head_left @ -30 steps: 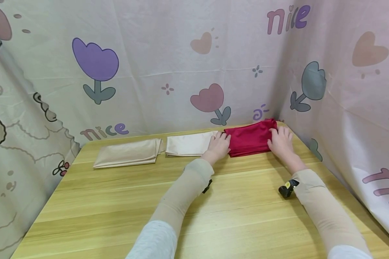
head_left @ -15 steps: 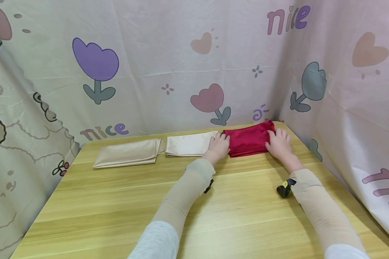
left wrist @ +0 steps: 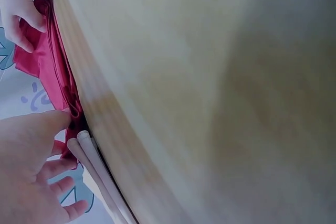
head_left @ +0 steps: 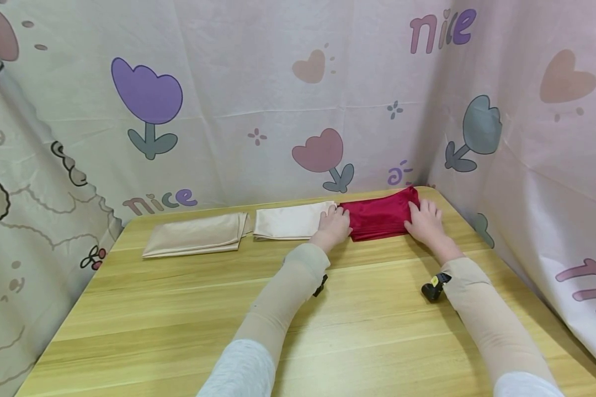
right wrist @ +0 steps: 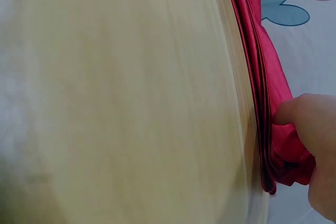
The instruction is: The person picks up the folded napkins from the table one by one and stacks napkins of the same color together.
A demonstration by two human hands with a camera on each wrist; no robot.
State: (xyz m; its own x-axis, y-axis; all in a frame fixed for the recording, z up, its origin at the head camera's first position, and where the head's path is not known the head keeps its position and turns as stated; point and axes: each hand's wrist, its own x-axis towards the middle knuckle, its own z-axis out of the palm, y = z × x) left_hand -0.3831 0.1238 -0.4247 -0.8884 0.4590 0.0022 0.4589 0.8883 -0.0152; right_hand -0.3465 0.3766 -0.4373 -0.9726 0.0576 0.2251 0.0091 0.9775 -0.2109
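Observation:
A folded red cloth [head_left: 379,216] lies at the back right of the table, its far right corner raised. At its left end, my left hand [head_left: 334,227] holds the edge between thumb and fingers. In the left wrist view, the left thumb presses the fold, and the other fingers spread beside a folded white cloth [left wrist: 107,192]. My right hand [head_left: 424,221] grips the red cloth's right end. From the right wrist, its thumb [right wrist: 287,114] lies on the layered folds; the other fingertips are hidden. The white cloth's right end is partly behind the left hand.
A folded beige cloth [head_left: 196,236] lies left of the white one along the table's back edge. The wooden table [head_left: 179,314] stretches toward me. Printed curtains [head_left: 238,99] hang behind and at both sides.
The red cloth has shifted slightly left, and its raised right corner sits a little lower. My right hand has moved left with it; the left hand has barely moved.

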